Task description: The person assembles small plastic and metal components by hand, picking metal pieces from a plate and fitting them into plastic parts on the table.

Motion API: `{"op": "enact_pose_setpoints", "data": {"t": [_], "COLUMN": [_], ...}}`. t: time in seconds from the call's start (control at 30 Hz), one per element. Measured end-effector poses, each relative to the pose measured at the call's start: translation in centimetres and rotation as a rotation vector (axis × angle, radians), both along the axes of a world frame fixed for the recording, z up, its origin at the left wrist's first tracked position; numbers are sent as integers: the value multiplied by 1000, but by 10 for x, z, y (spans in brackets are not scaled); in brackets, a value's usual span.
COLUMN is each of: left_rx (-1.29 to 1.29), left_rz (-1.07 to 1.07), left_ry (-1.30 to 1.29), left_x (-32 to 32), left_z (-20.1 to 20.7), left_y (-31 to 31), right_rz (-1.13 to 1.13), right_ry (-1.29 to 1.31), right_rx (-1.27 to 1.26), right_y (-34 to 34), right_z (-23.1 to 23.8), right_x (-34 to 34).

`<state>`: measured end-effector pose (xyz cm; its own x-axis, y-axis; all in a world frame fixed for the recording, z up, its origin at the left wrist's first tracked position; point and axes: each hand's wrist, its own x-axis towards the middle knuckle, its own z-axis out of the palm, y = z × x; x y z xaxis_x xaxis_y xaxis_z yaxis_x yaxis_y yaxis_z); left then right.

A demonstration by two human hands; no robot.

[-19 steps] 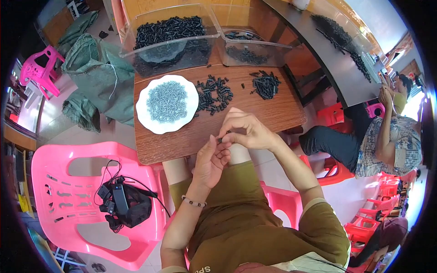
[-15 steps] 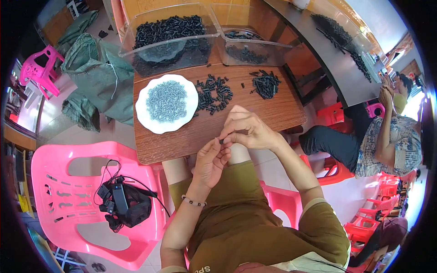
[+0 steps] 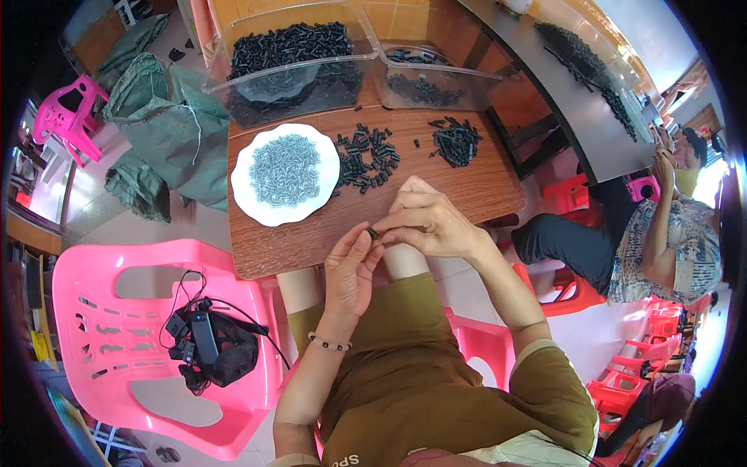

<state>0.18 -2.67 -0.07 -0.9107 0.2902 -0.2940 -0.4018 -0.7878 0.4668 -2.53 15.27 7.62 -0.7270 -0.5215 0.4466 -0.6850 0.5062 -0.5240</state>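
Over the near edge of the brown wooden table (image 3: 436, 191), my two hands meet fingertip to fingertip. A small black cylindrical piece (image 3: 373, 233) is pinched in my left hand (image 3: 350, 268). My right hand (image 3: 430, 220) is closed, its thumb and fingertips against the right end of that piece; whether it also holds a second tiny part is hidden. Beyond my hands lie a loose pile of black cylindrical pieces (image 3: 380, 159) and a denser black pile (image 3: 455, 144) to its right. A white scalloped plate (image 3: 243, 194) heaped with small clear pieces (image 3: 285, 169) stands at the left.
Two clear plastic bins, one full of black pieces (image 3: 292, 50) and one partly filled (image 3: 424, 89), stand at the table's back. A pink chair (image 3: 93, 311) with a black device and cables is at my left, green sacks (image 3: 167, 117) behind it. At right, a person (image 3: 661, 245) sits by a dark table (image 3: 599, 148).
My left fingers have shifted slightly up and left and turned the black piece, so more of it shows. The right hand has stayed close to where it was.
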Motion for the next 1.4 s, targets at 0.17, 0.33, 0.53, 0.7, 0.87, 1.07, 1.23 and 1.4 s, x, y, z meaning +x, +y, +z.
{"op": "enact_pose_setpoints", "data": {"t": [0.17, 0.33, 0.53, 0.7, 0.87, 1.07, 1.23, 1.4], "left_rx": [-9, 53, 46, -106, -118, -144, -95, -66], "left_rz": [-1, -22, -42, -27, -23, -30, -52, -79], "left_ry": [15, 30, 90, 280, 296, 302, 241, 245], "left_x": [-1, -2, 0, 2, 2, 4, 3, 1], "left_z": [4, -3, -3, -4, -7, -7, -2, -6], "left_y": [-4, -4, -1, 4, 3, 5, 3, 0], "right_rz": [-172, -360, -365, -381, -418, -445, -381, -92], "right_ry": [5, -20, 62, 48, 28, 7, 38, -243], "right_rx": [0, 163, 168, 109, 88, 126, 33, -203], "right_y": [8, 11, 12, 14, 16, 19, 14, -2], "right_z": [-19, -46, -57, -58, -59, -57, -43, -20], "right_x": [-11, -17, -17, -19, -19, -19, -15, -4]}}
